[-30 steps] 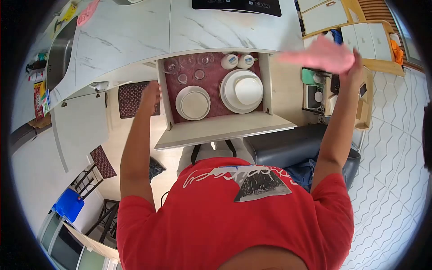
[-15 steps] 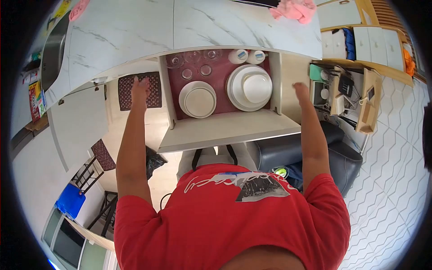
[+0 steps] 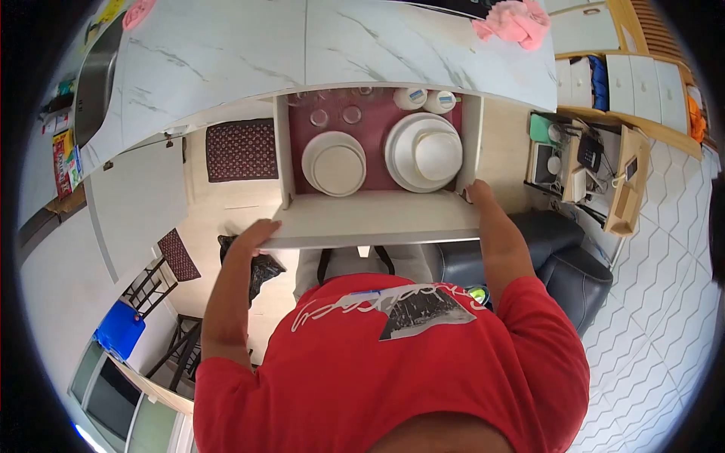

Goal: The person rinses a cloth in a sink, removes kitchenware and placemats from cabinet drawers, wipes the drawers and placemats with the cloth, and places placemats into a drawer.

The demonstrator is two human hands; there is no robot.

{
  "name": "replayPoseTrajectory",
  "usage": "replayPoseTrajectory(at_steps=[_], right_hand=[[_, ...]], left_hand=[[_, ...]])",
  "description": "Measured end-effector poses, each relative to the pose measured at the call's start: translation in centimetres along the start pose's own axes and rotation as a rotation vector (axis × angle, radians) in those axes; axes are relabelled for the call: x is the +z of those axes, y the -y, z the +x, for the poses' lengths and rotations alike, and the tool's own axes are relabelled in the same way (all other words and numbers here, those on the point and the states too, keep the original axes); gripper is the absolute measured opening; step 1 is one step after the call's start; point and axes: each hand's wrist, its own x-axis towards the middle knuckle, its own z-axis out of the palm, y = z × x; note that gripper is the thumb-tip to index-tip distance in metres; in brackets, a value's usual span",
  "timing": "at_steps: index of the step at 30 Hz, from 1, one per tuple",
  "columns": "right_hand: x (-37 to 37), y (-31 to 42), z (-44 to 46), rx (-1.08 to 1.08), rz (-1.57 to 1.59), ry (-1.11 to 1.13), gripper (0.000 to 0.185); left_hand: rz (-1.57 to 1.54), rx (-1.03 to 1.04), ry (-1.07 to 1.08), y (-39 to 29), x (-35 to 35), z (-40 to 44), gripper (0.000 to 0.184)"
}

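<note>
Broadly, the view looks down past a person's red shirt (image 3: 393,377), which fills the lower middle, toward a white countertop (image 3: 219,53) with grey marbled veins across the top. A black sofa (image 3: 570,291) stands at the right of the shirt. Between shirt and counter, below the counter's edge, a pale drawer (image 3: 370,217) is pulled out toward the person, its inside lined in dark red. A dark patterned mat (image 3: 242,151) lies on the floor to the drawer's left. Inside the drawer are two piles of white dishes: the larger pile (image 3: 402,143) on the right, with a bowl-like dish on top, and the smaller pile (image 3: 311,155) on the left, the two standing apart. A crumpled pink cloth (image 3: 517,24) rests on the counter at the upper right. The left hand (image 3: 260,232) touches the drawer's front left corner; whether its fingers close around the edge, I cannot tell. The right hand (image 3: 477,195) is at the right side near the front corner, its fingers partly hidden, so their spread cannot be told. Two white cups (image 3: 411,98) with blue labels sit side by side at the back right, and smaller clear glasses (image 3: 352,114) at the back left
</note>
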Motion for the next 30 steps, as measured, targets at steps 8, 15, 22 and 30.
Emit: replayPoseTrajectory(at_steps=[8, 15, 22, 30], right_hand=[[-0.2, 0.1, -0.4, 0.005, 0.036, 0.031, 0.036], [-0.4, 0.8, -0.9, 0.111, 0.118, 0.017, 0.032], [-3.7, 8.0, -1.2, 0.013, 0.376, -0.381, 0.046], [-0.3, 11.3, 2.0, 0.144, 0.336, -0.190, 0.068]], left_hand=[[0.116, 0.000, -0.102, -2.6, 1.3, -2.8, 0.036], [0.062, 0.029, -0.074, -0.3, 1.9, -0.5, 0.039], [0.091, -0.011, -0.093, -0.6, 1.8, -0.7, 0.043], [0.286, -0.021, -0.175, -2.3, 1.3, 0.1, 0.063]])
